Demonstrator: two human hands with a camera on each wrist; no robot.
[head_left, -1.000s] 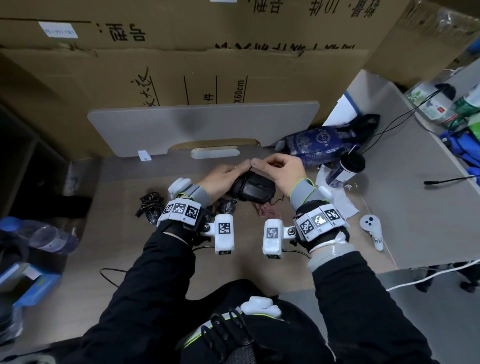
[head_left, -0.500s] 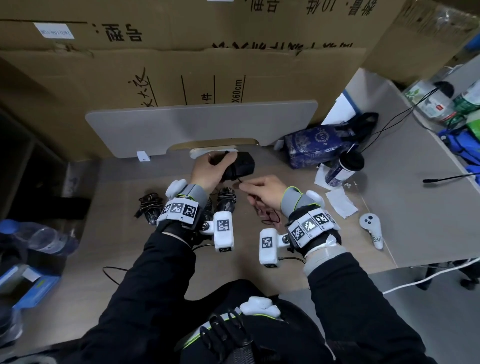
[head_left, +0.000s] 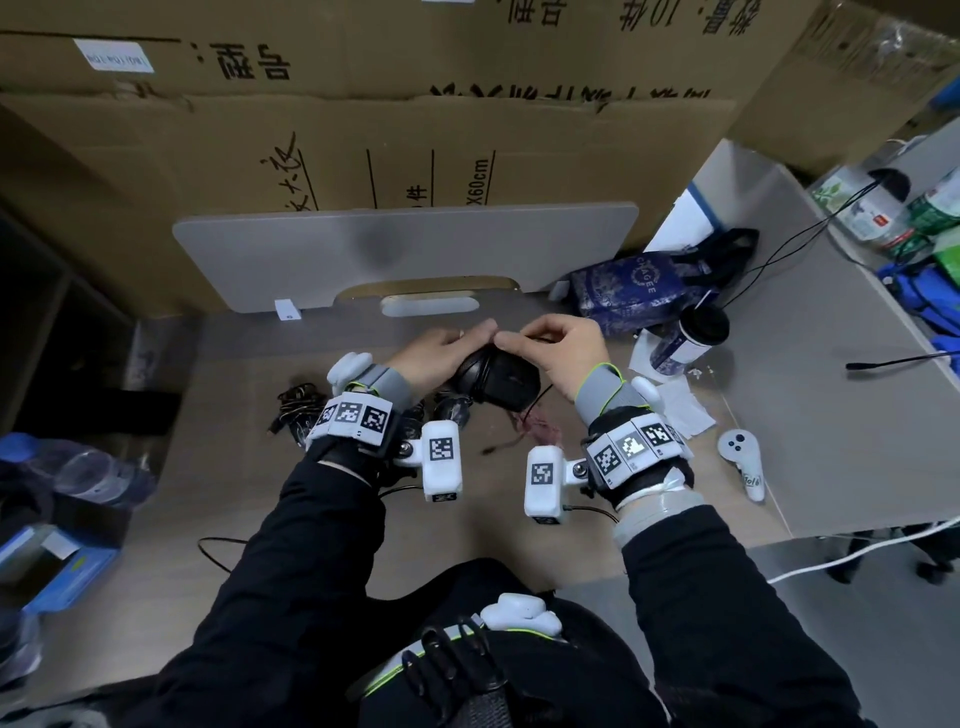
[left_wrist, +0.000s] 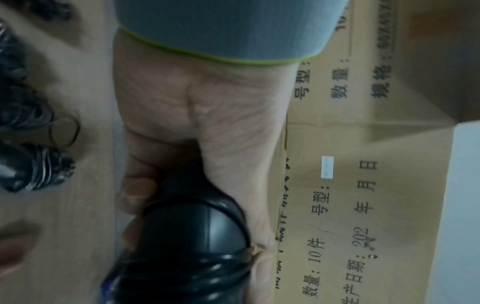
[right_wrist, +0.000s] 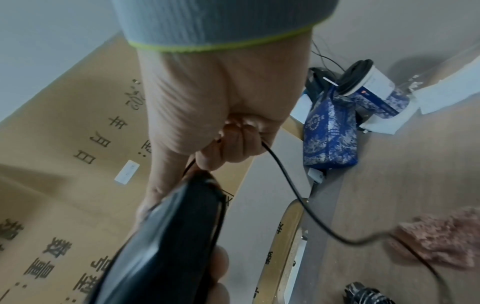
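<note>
A black wired mouse (head_left: 498, 382) is held above the desk at the middle of the head view. My left hand (head_left: 462, 340) grips it from the left, fingers curled around its body (left_wrist: 192, 236). Several turns of thin black cable (left_wrist: 207, 267) lie wound around the mouse. My right hand (head_left: 524, 340) pinches the cable (right_wrist: 285, 179) just over the mouse (right_wrist: 168, 236), fingertips nearly touching the left hand's. The loose cable hangs down to the desk past a pinkish cloth (right_wrist: 436, 240).
Two other cable-wrapped black items (head_left: 298, 410) (head_left: 457, 410) lie by my left wrist. A blue bag (head_left: 639, 291), a cup (head_left: 685, 338), tissues (head_left: 680, 410) and a white controller (head_left: 743, 462) sit right. A grey panel (head_left: 405, 249) and cardboard boxes (head_left: 467, 130) stand behind.
Half a second ago my left hand held the mouse farther back while my right hand drew the cable toward me. Now both hands meet over the mouse again.
</note>
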